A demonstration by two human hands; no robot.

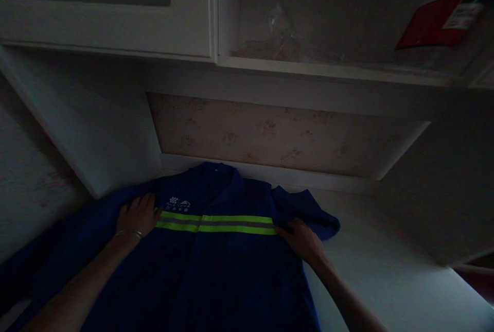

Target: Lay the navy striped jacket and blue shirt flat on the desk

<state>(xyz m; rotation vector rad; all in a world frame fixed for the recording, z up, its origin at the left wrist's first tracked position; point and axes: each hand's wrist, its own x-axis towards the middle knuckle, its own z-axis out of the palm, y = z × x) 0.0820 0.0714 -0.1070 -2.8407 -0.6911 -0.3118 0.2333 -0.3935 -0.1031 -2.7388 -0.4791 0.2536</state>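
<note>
dim alcove, white desk (386, 270) under cupboards (116, 18); details lost in shadow. blue work jacket (216, 270) lies flat on the desk, yellow stripe (231, 224) across the chest, its left sleeve and hem cut off by the frame. your left hand (137, 216) rests flat, fingers spread, on the shoulder. your right hand (303, 242) presses the stripe's end, fingers together.

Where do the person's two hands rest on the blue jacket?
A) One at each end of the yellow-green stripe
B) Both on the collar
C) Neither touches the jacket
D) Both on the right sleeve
A: the left hand and right hand lie flat on the blue jacket at the two ends of the yellow-green stripe.
</note>
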